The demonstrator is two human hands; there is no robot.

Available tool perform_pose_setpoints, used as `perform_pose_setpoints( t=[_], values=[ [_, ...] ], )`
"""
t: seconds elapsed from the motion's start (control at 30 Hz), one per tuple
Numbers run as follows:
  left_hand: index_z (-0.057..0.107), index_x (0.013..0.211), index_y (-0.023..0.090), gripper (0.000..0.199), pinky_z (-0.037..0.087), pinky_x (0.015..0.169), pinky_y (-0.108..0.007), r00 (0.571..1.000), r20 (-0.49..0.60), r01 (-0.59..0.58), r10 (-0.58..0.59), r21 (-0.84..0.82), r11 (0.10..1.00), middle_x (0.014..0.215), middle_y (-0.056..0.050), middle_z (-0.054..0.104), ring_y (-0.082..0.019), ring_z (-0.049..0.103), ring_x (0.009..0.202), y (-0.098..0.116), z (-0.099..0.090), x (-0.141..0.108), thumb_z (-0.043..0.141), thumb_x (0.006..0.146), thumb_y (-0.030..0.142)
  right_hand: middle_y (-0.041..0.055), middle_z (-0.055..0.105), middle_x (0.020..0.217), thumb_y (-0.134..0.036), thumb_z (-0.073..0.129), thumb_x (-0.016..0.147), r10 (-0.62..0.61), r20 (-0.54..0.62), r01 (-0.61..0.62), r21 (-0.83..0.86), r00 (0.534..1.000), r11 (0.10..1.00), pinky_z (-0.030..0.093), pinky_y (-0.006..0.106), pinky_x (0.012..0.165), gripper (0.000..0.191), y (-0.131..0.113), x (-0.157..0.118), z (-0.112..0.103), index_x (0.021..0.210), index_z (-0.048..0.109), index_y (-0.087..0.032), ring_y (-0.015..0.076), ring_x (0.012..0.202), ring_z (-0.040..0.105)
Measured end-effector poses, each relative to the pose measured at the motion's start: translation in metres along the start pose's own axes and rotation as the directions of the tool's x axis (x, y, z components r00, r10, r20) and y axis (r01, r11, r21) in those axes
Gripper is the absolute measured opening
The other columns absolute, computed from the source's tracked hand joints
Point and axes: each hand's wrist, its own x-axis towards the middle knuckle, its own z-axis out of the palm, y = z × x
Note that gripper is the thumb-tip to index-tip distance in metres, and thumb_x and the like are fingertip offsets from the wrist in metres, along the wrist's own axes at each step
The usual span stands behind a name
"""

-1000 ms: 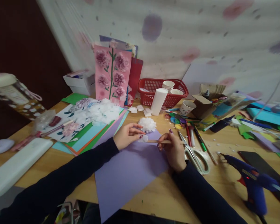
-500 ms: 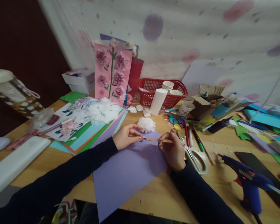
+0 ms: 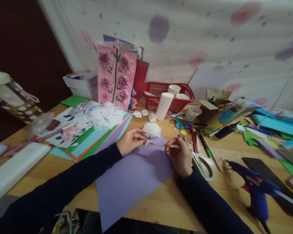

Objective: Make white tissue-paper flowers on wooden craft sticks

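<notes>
Over the purple sheet of paper [image 3: 127, 188], my right hand [image 3: 183, 156] grips a thin wooden stick [image 3: 161, 144] that points left, nearly level. Its dark tip meets a small white scrap [image 3: 148, 142], thin like tissue. That scrap is pinched at the fingertips of my left hand [image 3: 130, 141], whose other fingers are loosely bent. Just beyond my fingers, a fluffy white paper flower [image 3: 151, 130] rests near the sheet's far edge. Scissors [image 3: 201, 162] with pale handles lie right beside my right hand, partly hidden by it.
A glue gun [image 3: 254, 185] with a red light lies at the right near a dark phone [image 3: 280, 191]. Behind stand a white roll [image 3: 164, 105], a red basket [image 3: 151, 104] and a paper cup [image 3: 193, 112]. White tissue [image 3: 107, 115] heaps on coloured sheets at the left.
The view has shifted slightly. My left fingertips have drawn back a little from the stick's tip, and the white scrap shows there now. My right hand keeps its grip.
</notes>
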Motion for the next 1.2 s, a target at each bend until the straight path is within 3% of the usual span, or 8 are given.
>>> perform_pose_setpoints(
  t=[0.1,0.23,0.37,0.57,1.0,1.1,1.2],
  values=[
    [0.055,0.102,0.013,0.04,0.05,0.083,-0.035,1.0,-0.003,-0.011,0.011,-0.021,1.0,0.085,-0.006,0.073,-0.017,0.069,0.081,0.001,0.0,-0.001,0.073,0.066,0.014,0.0022,0.053,0.043,-0.052,0.051,0.079,0.013,0.024,-0.013,-0.023,1.0,1.0,0.037,0.021,0.037,0.046,0.001,-0.001,-0.001,0.051,0.061,-0.016,0.0107,0.037,0.048],
    [0.054,0.109,0.013,0.048,0.049,0.081,-0.032,0.996,0.079,-0.029,0.036,-0.093,0.995,0.099,-0.011,0.073,-0.019,0.069,0.088,0.002,0.001,-0.003,0.075,0.066,0.017,0.0026,0.055,0.043,-0.053,0.053,0.079,0.044,0.046,-0.042,-0.039,0.998,0.998,0.039,0.021,0.038,0.046,0.001,-0.003,0.0,0.053,0.062,-0.016,0.0104,0.038,0.049],
    [0.054,0.111,0.012,0.048,0.048,0.075,-0.028,0.993,0.115,-0.007,0.022,-0.126,0.992,0.092,-0.01,0.075,-0.016,0.068,0.079,0.001,0.005,-0.005,0.074,0.068,0.016,0.0025,0.056,0.043,-0.054,0.058,0.075,0.074,0.105,-0.073,-0.011,0.992,0.997,0.04,0.021,0.039,0.045,0.0,-0.005,0.003,0.053,0.064,-0.015,0.01,0.038,0.05],
    [0.056,0.109,0.012,0.044,0.045,0.065,-0.025,0.997,0.071,0.051,-0.04,-0.15,0.987,0.091,-0.009,0.075,-0.012,0.065,0.067,-0.004,0.01,-0.005,0.073,0.068,0.013,0.003,0.058,0.045,-0.055,0.062,0.073,0.089,0.156,-0.088,-0.014,0.984,0.996,0.041,0.022,0.04,0.043,-0.002,-0.007,0.006,0.055,0.066,-0.016,0.0111,0.04,0.051],
    [0.055,0.109,0.011,0.037,0.047,0.072,-0.026,0.989,0.112,0.111,-0.092,-0.178,0.978,0.081,-0.005,0.075,-0.013,0.068,0.072,0.0,0.013,-0.007,0.068,0.075,0.009,0.0028,0.057,0.043,-0.051,0.059,0.075,0.079,0.141,-0.079,-0.005,0.987,0.997,0.039,0.022,0.04,0.042,-0.001,-0.006,0.004,0.054,0.065,-0.015,0.0108,0.038,0.05],
    [0.055,0.11,0.012,0.034,0.048,0.07,-0.027,0.988,0.137,0.098,-0.075,-0.166,0.981,0.075,-0.003,0.074,-0.014,0.069,0.07,0.001,0.013,-0.009,0.066,0.078,0.014,0.0027,0.057,0.043,-0.05,0.057,0.076,0.082,0.145,-0.081,-0.013,0.986,0.997,0.039,0.022,0.04,0.041,0.0,-0.005,0.003,0.055,0.065,-0.016,0.0111,0.038,0.05],
    [0.053,0.113,0.012,0.043,0.049,0.075,-0.029,0.979,0.201,0.076,-0.036,-0.195,0.978,0.084,-0.007,0.075,-0.017,0.07,0.078,0.0,0.009,-0.009,0.072,0.075,0.016,0.0022,0.057,0.043,-0.05,0.059,0.074,0.08,0.129,-0.08,-0.004,0.989,0.997,0.039,0.022,0.04,0.04,0.0,-0.005,0.003,0.054,0.065,-0.016,0.0107,0.038,0.05]
  ],
)
